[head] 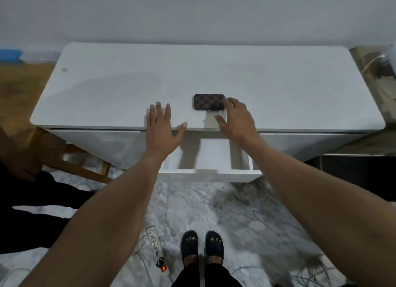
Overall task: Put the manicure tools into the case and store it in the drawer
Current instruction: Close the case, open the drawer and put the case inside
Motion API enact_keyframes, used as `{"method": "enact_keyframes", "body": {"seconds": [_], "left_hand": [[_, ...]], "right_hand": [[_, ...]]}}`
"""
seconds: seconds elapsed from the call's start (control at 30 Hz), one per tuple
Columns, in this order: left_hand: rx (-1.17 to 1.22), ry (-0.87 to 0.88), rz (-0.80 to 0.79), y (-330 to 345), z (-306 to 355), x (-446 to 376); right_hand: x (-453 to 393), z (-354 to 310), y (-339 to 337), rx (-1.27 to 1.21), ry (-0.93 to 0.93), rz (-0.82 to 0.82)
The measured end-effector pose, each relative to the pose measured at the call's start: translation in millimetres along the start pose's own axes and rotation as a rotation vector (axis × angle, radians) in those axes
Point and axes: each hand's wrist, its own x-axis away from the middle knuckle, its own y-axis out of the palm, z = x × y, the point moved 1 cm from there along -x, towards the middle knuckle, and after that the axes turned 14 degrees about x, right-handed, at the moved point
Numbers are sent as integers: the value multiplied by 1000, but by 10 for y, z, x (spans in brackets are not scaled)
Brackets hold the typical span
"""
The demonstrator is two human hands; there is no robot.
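A closed brown checkered manicure case (207, 102) lies flat on the white desk top (107, 89), near its front edge. My right hand (234, 120) hovers with spread fingers at the case's right end, fingertips touching or almost touching it. My left hand (161, 129) is flat and open over the desk's front edge, left of the case, holding nothing. Below both hands the white drawer (211, 175) stands pulled out, and its inside looks bare. No loose manicure tools are visible.
A wooden chair (70, 158) stands at the left under the desk. A power strip (155, 242) and cables lie on the marbled floor by my sandalled feet (202, 247). A white device with a cable (385, 61) sits at the far right.
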Motion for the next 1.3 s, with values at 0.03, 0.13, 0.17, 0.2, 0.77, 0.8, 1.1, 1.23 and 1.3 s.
{"method": "enact_keyframes", "body": {"seconds": [0.03, 0.13, 0.17, 0.2, 0.77, 0.8, 1.1, 1.23, 1.3], "left_hand": [[-16, -15, -1, 17, -39, -107], [-63, -66, -30, 77, -160, -361], [-79, -78, -39, 92, -194, -417], [-99, -85, -47, 99, -215, -452], [-164, -14, 129, 218, -302, -494], [-162, -17, 117, 218, -300, -493], [-168, 19, 27, 188, -307, -482], [-180, 100, -35, 168, -312, -463], [-146, 147, -41, 164, -327, -444]], "right_hand": [[-123, -29, 24, -6, -9, -14], [-404, -106, 146, 14, -61, -54], [-474, -121, 205, 25, -78, -61], [-526, -133, 258, 35, -91, -67], [-672, -149, 476, 3, -137, -11], [-624, -156, 453, -3, -133, -6], [95, -348, 363, 38, -189, 53], [509, -390, 457, 51, -206, 57], [650, -376, 533, 56, -201, 15]]}}
